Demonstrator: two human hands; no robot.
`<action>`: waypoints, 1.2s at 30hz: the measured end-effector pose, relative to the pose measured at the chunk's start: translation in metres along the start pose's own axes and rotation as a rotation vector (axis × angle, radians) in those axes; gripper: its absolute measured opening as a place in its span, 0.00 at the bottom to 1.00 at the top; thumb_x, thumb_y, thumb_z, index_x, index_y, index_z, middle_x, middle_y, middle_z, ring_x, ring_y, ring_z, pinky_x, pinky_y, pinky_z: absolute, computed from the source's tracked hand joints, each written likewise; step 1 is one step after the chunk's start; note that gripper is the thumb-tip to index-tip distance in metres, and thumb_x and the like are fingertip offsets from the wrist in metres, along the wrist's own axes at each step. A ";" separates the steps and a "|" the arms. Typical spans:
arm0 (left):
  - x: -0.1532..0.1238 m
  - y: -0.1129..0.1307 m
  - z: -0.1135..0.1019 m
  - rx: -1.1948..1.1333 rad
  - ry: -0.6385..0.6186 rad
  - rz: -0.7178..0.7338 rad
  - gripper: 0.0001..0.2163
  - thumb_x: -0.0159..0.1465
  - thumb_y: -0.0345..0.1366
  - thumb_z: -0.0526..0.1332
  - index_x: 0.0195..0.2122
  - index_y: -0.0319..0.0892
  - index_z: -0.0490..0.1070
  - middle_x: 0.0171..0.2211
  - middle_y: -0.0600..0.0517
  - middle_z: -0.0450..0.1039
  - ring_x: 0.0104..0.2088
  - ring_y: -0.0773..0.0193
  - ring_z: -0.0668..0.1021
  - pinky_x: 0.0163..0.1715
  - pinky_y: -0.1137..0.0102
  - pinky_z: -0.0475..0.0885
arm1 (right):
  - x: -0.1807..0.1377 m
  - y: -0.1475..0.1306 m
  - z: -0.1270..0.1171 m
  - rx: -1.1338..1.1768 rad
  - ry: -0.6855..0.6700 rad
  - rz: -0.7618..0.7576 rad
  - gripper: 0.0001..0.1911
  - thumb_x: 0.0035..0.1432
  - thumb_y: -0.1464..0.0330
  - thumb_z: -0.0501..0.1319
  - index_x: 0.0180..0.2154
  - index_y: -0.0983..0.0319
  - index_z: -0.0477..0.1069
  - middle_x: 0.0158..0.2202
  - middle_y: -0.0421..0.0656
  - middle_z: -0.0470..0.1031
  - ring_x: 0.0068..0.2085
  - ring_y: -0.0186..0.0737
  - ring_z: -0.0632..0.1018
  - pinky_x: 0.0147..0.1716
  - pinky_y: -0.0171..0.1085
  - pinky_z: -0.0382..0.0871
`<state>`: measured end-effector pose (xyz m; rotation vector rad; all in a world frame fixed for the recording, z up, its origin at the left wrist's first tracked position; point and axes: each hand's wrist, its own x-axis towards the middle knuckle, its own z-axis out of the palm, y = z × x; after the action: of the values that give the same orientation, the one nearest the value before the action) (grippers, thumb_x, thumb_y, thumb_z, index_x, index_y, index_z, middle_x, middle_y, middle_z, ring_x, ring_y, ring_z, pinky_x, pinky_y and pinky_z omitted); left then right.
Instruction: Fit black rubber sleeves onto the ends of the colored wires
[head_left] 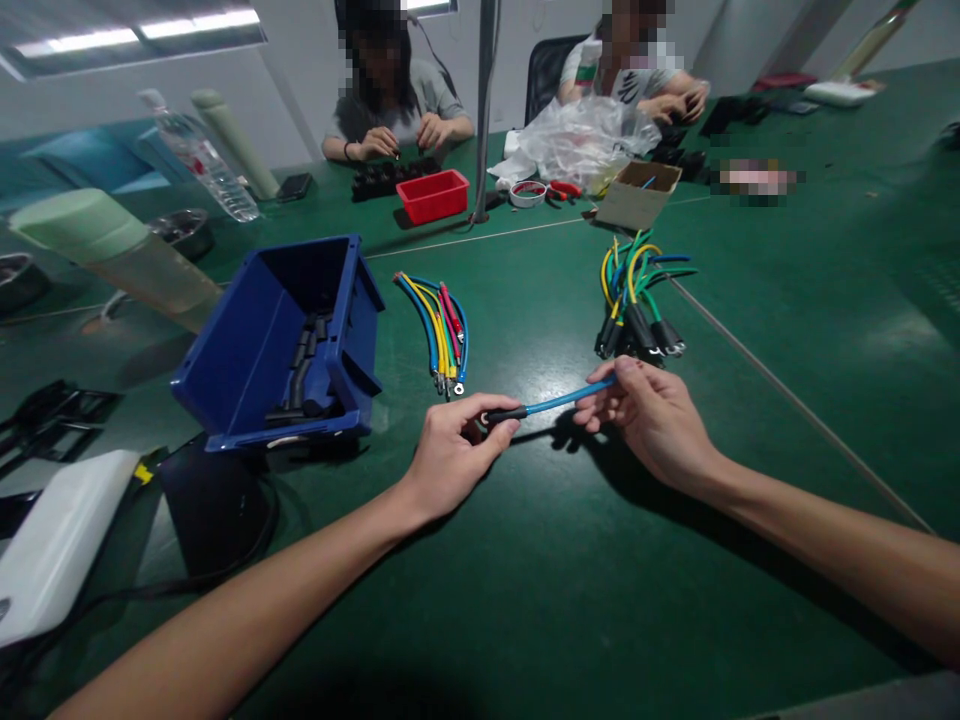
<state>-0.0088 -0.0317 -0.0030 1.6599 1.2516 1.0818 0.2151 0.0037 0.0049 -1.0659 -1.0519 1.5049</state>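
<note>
A short blue wire (pixel 559 402) stretches between my two hands just above the green table (pixel 570 560). My left hand (pixel 454 457) pinches its left end, where a black sleeve (pixel 504 414) covers the wire. My right hand (pixel 649 415) is closed on the wire's right end. Just beyond my left hand lies a bundle of bare coloured wires (pixel 441 330) with ring terminals. Beyond my right hand lies a second bundle of coloured wires (pixel 636 295) with black sleeves on their ends.
A tilted blue bin (pixel 247 350) holding black sleeves stands at the left. A red tray (pixel 433 195), a cardboard box (pixel 639 193) and a plastic bag (pixel 581 135) lie farther back, where two other people sit working. Bottles (pixel 199 155) and a white device (pixel 56 540) are at the left.
</note>
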 end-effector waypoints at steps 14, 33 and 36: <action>-0.001 -0.001 -0.001 -0.056 -0.041 -0.078 0.13 0.62 0.40 0.64 0.44 0.39 0.78 0.26 0.51 0.77 0.23 0.67 0.76 0.24 0.74 0.70 | 0.001 0.004 -0.003 -0.009 0.007 -0.007 0.17 0.57 0.54 0.64 0.33 0.61 0.73 0.24 0.44 0.78 0.24 0.37 0.80 0.24 0.33 0.75; -0.002 -0.001 0.000 -0.075 -0.040 -0.099 0.14 0.64 0.40 0.62 0.48 0.39 0.76 0.34 0.46 0.80 0.25 0.67 0.79 0.26 0.73 0.75 | 0.002 0.002 -0.001 0.020 0.047 0.000 0.19 0.55 0.53 0.66 0.30 0.64 0.74 0.22 0.44 0.77 0.23 0.36 0.79 0.23 0.31 0.75; -0.002 -0.001 0.000 -0.078 -0.041 -0.105 0.14 0.64 0.39 0.63 0.48 0.39 0.76 0.34 0.46 0.81 0.25 0.67 0.78 0.26 0.73 0.75 | 0.003 0.002 -0.001 0.031 0.045 0.007 0.19 0.55 0.53 0.66 0.30 0.64 0.74 0.22 0.44 0.77 0.23 0.35 0.79 0.23 0.30 0.74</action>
<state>-0.0091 -0.0334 -0.0046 1.5332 1.2406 1.0149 0.2156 0.0063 0.0023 -1.0779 -0.9921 1.4916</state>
